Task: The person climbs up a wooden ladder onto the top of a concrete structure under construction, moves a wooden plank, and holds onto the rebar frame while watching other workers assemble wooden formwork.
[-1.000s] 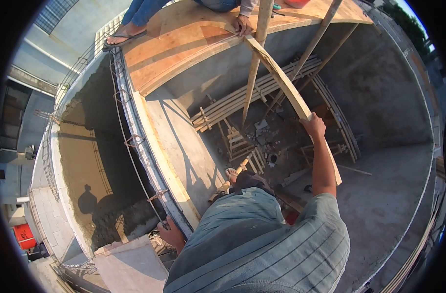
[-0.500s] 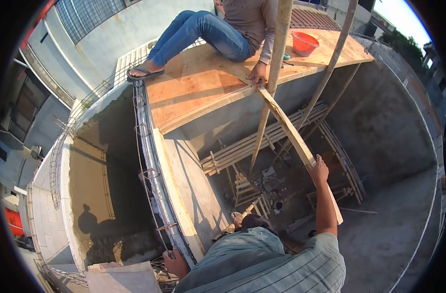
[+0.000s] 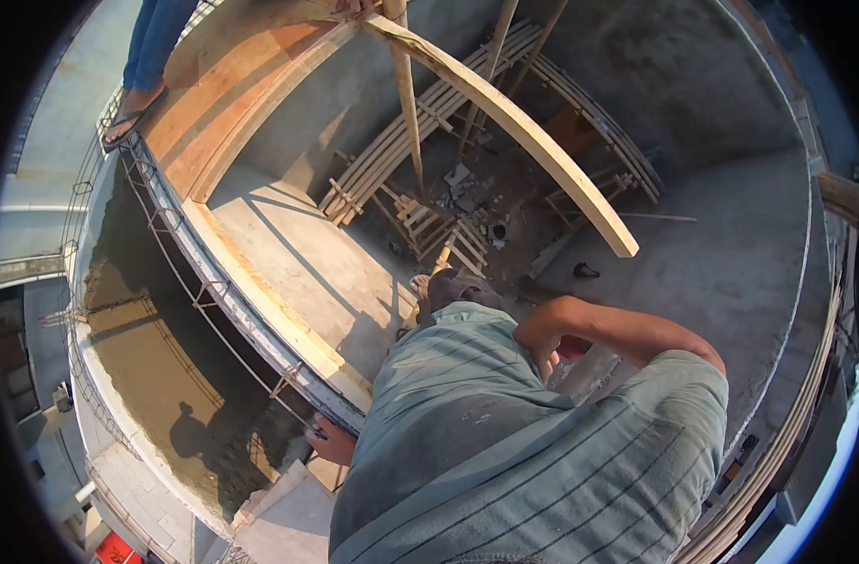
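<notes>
Concrete walls [image 3: 702, 85] enclose a deep room. Since a moment ago, the right hand [image 3: 540, 352] has released the timber beam [image 3: 542, 144] and drawn in to the waist, part-hidden, its grip impossible to tell; the beam's near end now juts unheld, its far end beside a co-worker's hand [image 3: 356, 8]. The left hand [image 3: 333, 442] curls at the wall edge [image 3: 260, 326], hold unclear. No lettering is readable.

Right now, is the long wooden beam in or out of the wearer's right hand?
Out: the right hand is by the shirt, with a clear gap to the beam.
</notes>
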A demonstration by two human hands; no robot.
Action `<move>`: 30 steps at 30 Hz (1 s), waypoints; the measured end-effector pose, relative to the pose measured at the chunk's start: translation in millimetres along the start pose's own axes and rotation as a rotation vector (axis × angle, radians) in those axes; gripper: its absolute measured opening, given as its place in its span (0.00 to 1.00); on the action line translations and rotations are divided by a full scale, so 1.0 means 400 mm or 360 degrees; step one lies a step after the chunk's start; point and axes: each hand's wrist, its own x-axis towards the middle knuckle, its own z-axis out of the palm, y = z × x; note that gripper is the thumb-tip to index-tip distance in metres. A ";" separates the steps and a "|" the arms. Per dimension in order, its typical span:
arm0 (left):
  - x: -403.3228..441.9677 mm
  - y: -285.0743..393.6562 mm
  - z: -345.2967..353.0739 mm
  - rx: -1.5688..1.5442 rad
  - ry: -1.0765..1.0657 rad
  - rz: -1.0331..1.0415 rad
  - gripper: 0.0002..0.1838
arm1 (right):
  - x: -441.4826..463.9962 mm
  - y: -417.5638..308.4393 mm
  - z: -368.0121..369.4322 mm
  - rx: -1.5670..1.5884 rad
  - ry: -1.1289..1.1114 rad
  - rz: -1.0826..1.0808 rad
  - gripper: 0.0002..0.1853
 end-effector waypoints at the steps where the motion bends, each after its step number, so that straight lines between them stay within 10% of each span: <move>1: -0.001 0.008 -0.003 -0.0020 0.0000 -0.0027 0.28 | 0.004 -0.013 0.013 -0.0010 0.0089 -0.0105 0.24; 30: -0.018 0.025 -0.013 0.0087 -0.0054 -0.0177 0.27 | 0.065 -0.012 -0.102 -0.0446 0.0091 -0.0455 0.08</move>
